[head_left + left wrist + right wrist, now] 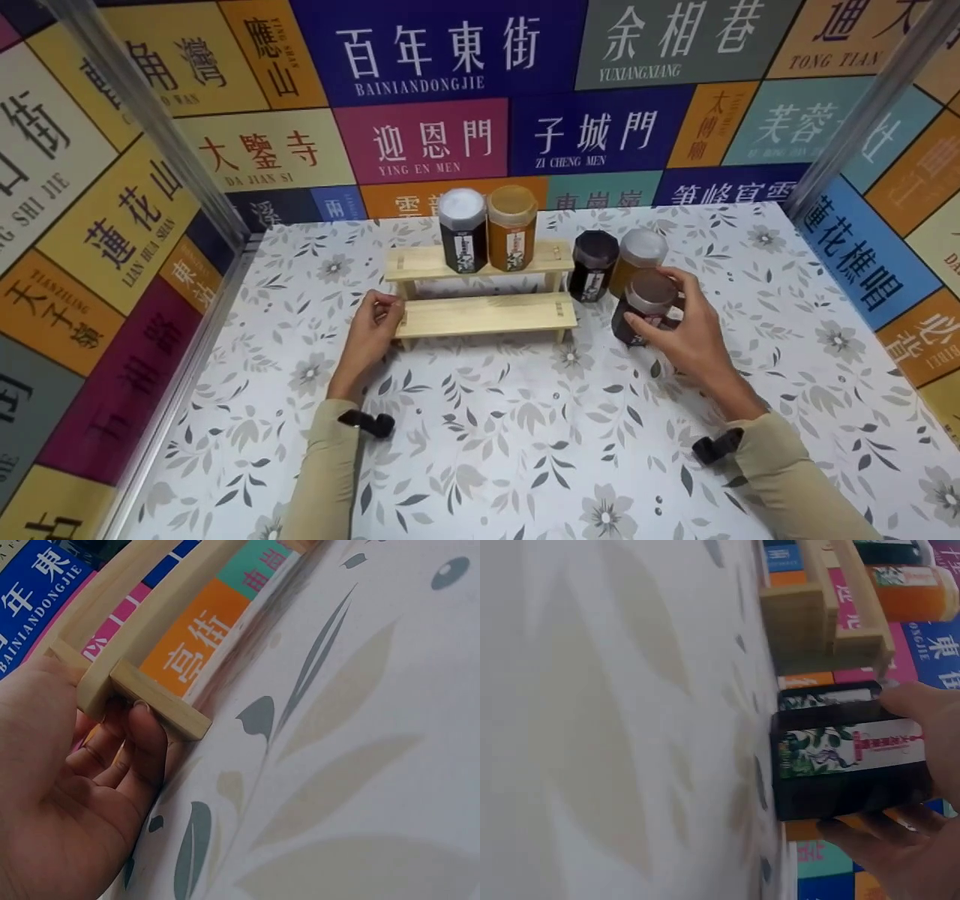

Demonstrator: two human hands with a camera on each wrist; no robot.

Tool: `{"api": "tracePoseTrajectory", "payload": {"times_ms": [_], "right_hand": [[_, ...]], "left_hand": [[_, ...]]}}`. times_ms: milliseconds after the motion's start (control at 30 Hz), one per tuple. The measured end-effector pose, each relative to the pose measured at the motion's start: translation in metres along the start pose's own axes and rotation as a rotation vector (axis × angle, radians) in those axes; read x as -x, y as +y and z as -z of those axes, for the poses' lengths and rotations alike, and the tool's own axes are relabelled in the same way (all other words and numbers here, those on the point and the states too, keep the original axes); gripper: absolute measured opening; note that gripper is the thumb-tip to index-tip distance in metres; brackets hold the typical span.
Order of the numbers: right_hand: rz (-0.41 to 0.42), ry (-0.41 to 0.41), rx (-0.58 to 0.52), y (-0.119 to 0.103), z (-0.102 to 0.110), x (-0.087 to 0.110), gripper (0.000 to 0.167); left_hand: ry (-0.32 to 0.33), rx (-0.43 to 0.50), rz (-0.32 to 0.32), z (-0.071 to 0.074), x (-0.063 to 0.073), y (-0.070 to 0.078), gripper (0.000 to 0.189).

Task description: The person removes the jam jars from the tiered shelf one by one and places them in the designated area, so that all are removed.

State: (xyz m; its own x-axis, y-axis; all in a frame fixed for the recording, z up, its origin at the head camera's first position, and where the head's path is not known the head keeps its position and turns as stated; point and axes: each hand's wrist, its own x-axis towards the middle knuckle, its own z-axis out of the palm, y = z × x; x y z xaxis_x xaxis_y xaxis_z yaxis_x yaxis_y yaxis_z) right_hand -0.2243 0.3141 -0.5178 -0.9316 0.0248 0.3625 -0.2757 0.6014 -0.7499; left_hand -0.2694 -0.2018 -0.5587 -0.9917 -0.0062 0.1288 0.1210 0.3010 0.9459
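A dark, brown-lidded jar [651,292] is in the right hand [694,330], whose grip is clamped round its sides, to the right of the two-level wooden stand [480,315]. Whether its base touches the bench [465,420] cannot be told. The right wrist view shows its white label [889,744], with green leaves, a small red block and reddish characters too blurred to read. The left hand [371,328] has its grip clamped on the left end of the stand's lower level.

Just behind the held jar are an amber jar with a whitish lid [637,255] and a dark-lidded jar [592,270], the latter bearing a white label. On the upper level, side by side, are a white-lidded dark jar [463,244] and an amber jar with a tan lid [511,240]; their label print is too small to read.

The wall panels behind read 百年東街 "BAINIANDONGJIE" [442,49], 迎恩門 "YING EN MEN" [424,142], 子城門 "ZI CHENG MEN" [596,135], 余相巷 "YUXIANGXIANG" [679,37] and, further left, "DA JIAN SI" [262,154].
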Motion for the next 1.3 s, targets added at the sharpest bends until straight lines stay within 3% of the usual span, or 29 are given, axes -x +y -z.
{"api": "tracePoseTrajectory", "payload": {"times_ms": [233, 367, 633, 1000, 1300], "right_hand": [[-0.063, -0.014, 0.041, 0.011, 0.022, -0.008, 0.092], [-0.110, 0.028, 0.069, 0.021, 0.031, -0.016, 0.094], [-0.189, 0.073, 0.038, 0.038, 0.035, -0.036, 0.097], [-0.093, 0.138, 0.040, 0.056, 0.021, -0.056, 0.094], [-0.128, 0.112, -0.001, 0.059, 0.026, -0.057, 0.097]], "left_hand": [[0.015, -0.027, 0.004, 0.000, 0.001, 0.000, 0.029], [0.019, -0.029, 0.017, 0.000, 0.001, 0.000, 0.029], [0.023, 0.001, 0.035, -0.001, 0.001, 0.000, 0.033], [0.014, 0.033, 0.004, -0.001, 0.003, 0.001, 0.028], [0.026, 0.005, 0.011, -0.003, -0.001, 0.001, 0.027]]}}
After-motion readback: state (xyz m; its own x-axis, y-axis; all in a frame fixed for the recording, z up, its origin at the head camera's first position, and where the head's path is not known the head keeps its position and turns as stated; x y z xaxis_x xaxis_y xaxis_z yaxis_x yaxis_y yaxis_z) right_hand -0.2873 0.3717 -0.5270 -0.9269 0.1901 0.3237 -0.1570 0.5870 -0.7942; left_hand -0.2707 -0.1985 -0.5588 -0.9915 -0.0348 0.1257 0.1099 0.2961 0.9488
